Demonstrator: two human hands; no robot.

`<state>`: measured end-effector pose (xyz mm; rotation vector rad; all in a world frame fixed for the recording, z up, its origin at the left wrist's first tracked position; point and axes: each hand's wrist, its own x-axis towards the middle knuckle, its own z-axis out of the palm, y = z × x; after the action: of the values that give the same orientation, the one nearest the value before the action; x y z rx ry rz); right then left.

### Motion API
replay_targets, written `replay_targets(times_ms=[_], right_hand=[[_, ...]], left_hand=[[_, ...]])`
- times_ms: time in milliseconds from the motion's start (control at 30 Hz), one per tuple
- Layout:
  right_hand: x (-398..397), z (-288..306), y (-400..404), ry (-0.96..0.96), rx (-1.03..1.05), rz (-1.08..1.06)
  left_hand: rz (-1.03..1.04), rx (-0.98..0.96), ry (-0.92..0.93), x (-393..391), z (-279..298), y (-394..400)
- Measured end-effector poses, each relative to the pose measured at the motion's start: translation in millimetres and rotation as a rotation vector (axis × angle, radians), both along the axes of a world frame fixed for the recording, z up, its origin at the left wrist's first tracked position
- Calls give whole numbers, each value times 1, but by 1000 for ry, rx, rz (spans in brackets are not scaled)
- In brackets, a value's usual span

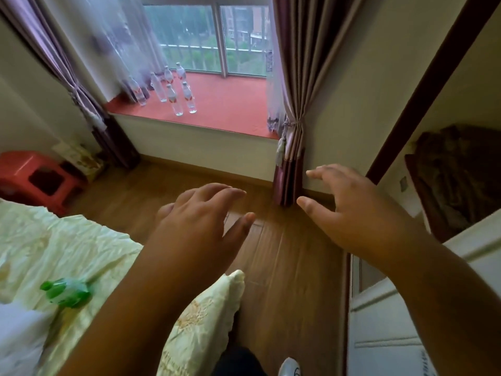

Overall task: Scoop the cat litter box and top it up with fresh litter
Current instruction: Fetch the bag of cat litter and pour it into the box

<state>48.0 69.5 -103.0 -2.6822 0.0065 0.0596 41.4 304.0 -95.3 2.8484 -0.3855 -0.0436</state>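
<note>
Both hands out in front, nothing held. Left hand mid-frame, fingers spread and relaxed, palm down over the wood floor. Right hand just right of centre, fingers likewise splayed and loose, thumb pointing toward the left hand. The two are near each other but apart.

Litter box, scoop, fresh litter: none in view. Can't tell where they are from here, so the task looks not yet begun, prob. still at the walk-to-it stage.

Risks, as I judge them:
- Narrow strip of floor btw the bed at lower left and the white cabinet at lower right. A pillow corner overhangs the walkway near bottom centre; a foot could catch it.
- Green plastic bottle lies on the bed near its edge at lower left; a bump to the bedding could roll it onto the floor underfoot.
- Clear water bottles stand upright in a cluster on the red window ledge, upper centre. Any reach that way could topple them like pins.
- Red stool at the left edge and the curtain hem by the wall are further snag pts.
- Bare hands for litter work, so hygiene is a concern once scooping begins.
</note>
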Motion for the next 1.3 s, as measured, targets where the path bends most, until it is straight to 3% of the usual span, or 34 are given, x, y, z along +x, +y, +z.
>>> replay_targets(times_ms=[400, 767, 1033, 1300], right_hand=[[153, -6, -44, 44, -78, 6], [364, 15, -6, -12, -129, 102], [485, 13, 56, 20, -83, 333], [611, 11, 130, -20, -94, 733]], left_hand=[[17, -96, 9, 172, -15, -50], [113, -132, 44, 373, 1, -29], [336, -136, 17, 444, -2, 29], [712, -87, -76, 500, 4, 69]])
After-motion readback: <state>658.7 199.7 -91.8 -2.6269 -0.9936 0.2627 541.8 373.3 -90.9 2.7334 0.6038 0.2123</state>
